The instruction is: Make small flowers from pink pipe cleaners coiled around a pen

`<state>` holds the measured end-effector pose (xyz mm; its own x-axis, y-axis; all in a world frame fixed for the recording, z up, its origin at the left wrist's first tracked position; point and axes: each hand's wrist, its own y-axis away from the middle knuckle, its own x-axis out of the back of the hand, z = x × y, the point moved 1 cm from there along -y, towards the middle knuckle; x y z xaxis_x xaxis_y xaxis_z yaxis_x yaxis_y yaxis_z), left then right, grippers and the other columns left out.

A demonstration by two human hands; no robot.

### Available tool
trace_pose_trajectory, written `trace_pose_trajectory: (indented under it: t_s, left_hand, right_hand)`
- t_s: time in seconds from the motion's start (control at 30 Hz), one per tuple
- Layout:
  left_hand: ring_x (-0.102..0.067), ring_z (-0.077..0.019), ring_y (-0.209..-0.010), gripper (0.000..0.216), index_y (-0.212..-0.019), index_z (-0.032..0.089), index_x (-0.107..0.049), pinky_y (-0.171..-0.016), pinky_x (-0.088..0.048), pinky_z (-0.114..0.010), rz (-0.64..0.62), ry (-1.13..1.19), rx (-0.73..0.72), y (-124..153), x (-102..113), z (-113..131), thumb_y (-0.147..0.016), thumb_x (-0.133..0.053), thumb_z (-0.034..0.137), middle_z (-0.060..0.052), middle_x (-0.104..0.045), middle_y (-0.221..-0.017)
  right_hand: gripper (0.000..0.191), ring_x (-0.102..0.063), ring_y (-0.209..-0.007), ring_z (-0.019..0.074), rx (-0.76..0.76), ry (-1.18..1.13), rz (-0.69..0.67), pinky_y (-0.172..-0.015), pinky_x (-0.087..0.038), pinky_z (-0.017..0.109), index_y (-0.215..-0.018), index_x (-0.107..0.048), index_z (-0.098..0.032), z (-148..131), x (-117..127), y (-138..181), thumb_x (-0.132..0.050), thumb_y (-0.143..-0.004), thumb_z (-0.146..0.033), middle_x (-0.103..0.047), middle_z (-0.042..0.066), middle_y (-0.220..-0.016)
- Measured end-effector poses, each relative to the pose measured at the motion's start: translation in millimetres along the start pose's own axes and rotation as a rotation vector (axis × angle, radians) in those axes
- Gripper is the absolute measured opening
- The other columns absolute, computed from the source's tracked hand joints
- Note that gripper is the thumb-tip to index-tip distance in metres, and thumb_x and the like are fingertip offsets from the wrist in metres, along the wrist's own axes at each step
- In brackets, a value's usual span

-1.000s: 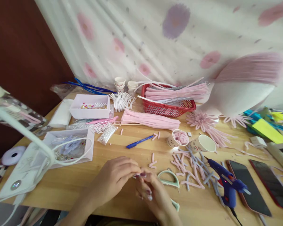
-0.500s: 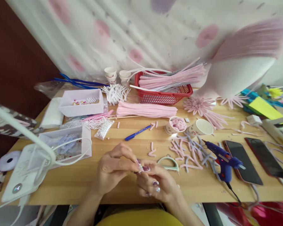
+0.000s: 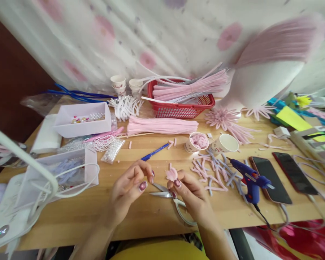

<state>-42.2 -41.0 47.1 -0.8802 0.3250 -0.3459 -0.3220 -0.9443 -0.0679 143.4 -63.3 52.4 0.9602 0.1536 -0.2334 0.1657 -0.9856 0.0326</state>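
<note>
My right hand pinches a small fluffy pink pipe-cleaner curl between thumb and fingertips, raised above the table. To its left, my left hand holds nothing, its thumb and forefinger a little apart. Beneath the hands lies a pair of scissors with spread blades and pale green handles, partly hidden by my right hand. Beyond them, a paper cup is filled with pink curled pieces, with another paper cup beside it. Cut pink and grey pipe-cleaner pieces are scattered right of my right hand.
A blue glue gun and two phones lie at the right. A blue pen, a pink pipe-cleaner bundle and a red basket stand farther back. White boxes and a white lamp arm occupy the left.
My hands were together at the fingertips; they have parted. The left has let go, and the pink curl now shows in the right. More of the scissors is visible as the view shifted.
</note>
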Motion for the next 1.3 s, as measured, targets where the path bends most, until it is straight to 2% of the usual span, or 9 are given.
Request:
trace_pose_trajectory:
  t_s: [0.07, 0.13, 0.33, 0.57, 0.8, 0.93, 1.1, 1.2, 1.3]
  left_hand:
    - [-0.051, -0.0120, -0.083, 0.008, -0.099, 0.026, -0.059, -0.077, -0.044, -0.021, 0.004, -0.036, 0.061, -1.0, -6.2, 2.2, -0.091, -0.061, 0.026, 0.001, -0.052, -0.091]
    - [-0.053, -0.0118, -0.082, 0.028, -0.116, 0.030, -0.058, -0.074, -0.046, -0.020, -0.032, -0.102, 0.102, -2.3, -13.1, 6.1, -0.089, -0.065, 0.027, 0.001, -0.053, -0.090]
    - [-0.057, -0.0105, -0.080, 0.008, -0.090, 0.024, -0.070, -0.072, -0.049, -0.017, -0.045, -0.321, 0.034, -9.4, -19.9, 15.9, -0.090, -0.063, 0.024, 0.001, -0.058, -0.086]
    - [-0.067, -0.0113, -0.078, 0.015, -0.092, 0.022, -0.074, -0.070, -0.055, -0.016, 0.081, -0.196, 0.190, -8.8, -13.3, 8.9, -0.090, -0.062, 0.031, 0.000, -0.071, -0.086]
    - [-0.071, -0.0110, -0.068, 0.007, -0.082, 0.020, -0.075, -0.066, -0.059, -0.016, 0.261, -0.228, 0.141, -9.4, -16.2, 12.4, -0.080, -0.069, 0.017, 0.001, -0.073, -0.076]
    - [-0.071, -0.0108, -0.068, 0.009, -0.085, 0.021, -0.075, -0.065, -0.059, -0.016, 0.251, -0.372, 0.033, -10.3, -11.5, 12.3, -0.082, -0.068, 0.017, 0.001, -0.073, -0.078]
    - [-0.068, -0.0112, -0.083, 0.018, -0.093, 0.020, -0.072, -0.078, -0.055, -0.019, 0.322, -0.855, -0.417, -7.8, -9.9, 12.0, -0.084, -0.066, 0.006, -0.001, -0.072, -0.089]
    - [-0.068, -0.0117, -0.088, 0.026, -0.100, 0.018, -0.070, -0.084, -0.053, -0.021, 0.291, -0.972, -0.609, -5.1, -14.2, 7.3, -0.083, -0.065, -0.001, -0.003, -0.072, -0.094]
    - [-0.068, -0.0133, -0.095, 0.032, -0.108, 0.019, -0.068, -0.090, -0.053, -0.023, 0.213, -0.993, -0.628, -2.9, -16.5, 2.7, -0.084, -0.063, -0.002, -0.005, -0.073, -0.103]
  right_hand:
    - [0.016, -0.051, -0.062, 0.0106, 0.056, 0.082, -0.024, -0.061, -0.041, 0.021, -0.087, -0.065, -0.023, 0.4, -1.1, -0.2, -0.054, -0.097, -0.029, -0.057, -0.002, -0.069]
    - [0.018, -0.054, -0.064, 0.0111, 0.147, 0.248, -0.050, -0.061, -0.041, 0.021, -0.091, -0.065, -0.024, 0.3, -1.8, 0.0, -0.050, -0.098, -0.020, -0.061, -0.002, -0.071]
    - [0.021, -0.057, -0.067, 0.0137, 0.359, 0.638, -0.024, -0.065, -0.043, 0.025, -0.094, -0.065, -0.024, 2.3, -2.5, -1.0, -0.051, -0.092, -0.009, -0.064, -0.002, -0.072]
    - [0.017, -0.056, -0.057, 0.0141, 0.580, 0.948, 0.023, -0.071, -0.048, 0.030, -0.098, -0.063, -0.019, -1.6, -4.0, -3.6, -0.056, -0.091, -0.006, -0.064, 0.000, -0.065]
    - [0.015, -0.065, -0.070, 0.0163, 0.520, 0.895, -0.001, -0.072, -0.051, 0.027, -0.092, -0.064, -0.019, -1.4, -5.1, -4.5, -0.056, -0.091, -0.007, -0.070, 0.003, -0.075]
    - [0.016, -0.068, -0.079, 0.0150, 0.469, 0.798, 0.043, -0.070, -0.050, 0.023, -0.097, -0.065, -0.021, 5.8, -1.4, -4.8, -0.057, -0.091, -0.008, -0.073, 0.003, -0.086]
    - [0.009, -0.064, -0.073, 0.0142, 0.462, 0.825, 0.336, -0.069, -0.047, 0.024, -0.092, -0.063, -0.022, 4.8, -3.4, 0.4, -0.058, -0.092, -0.015, -0.068, 0.000, -0.079]
    - [0.015, -0.064, -0.073, 0.0127, 0.356, 0.729, 0.159, -0.067, -0.047, 0.022, -0.105, -0.061, -0.023, 3.8, -15.1, -0.1, -0.052, -0.095, -0.017, -0.068, 0.000, -0.084]
    - [0.021, -0.066, -0.086, 0.0149, 0.285, 0.684, 0.021, -0.074, -0.048, 0.024, -0.115, -0.056, -0.021, 5.4, -23.8, -3.5, -0.047, -0.097, -0.018, -0.070, 0.004, -0.100]
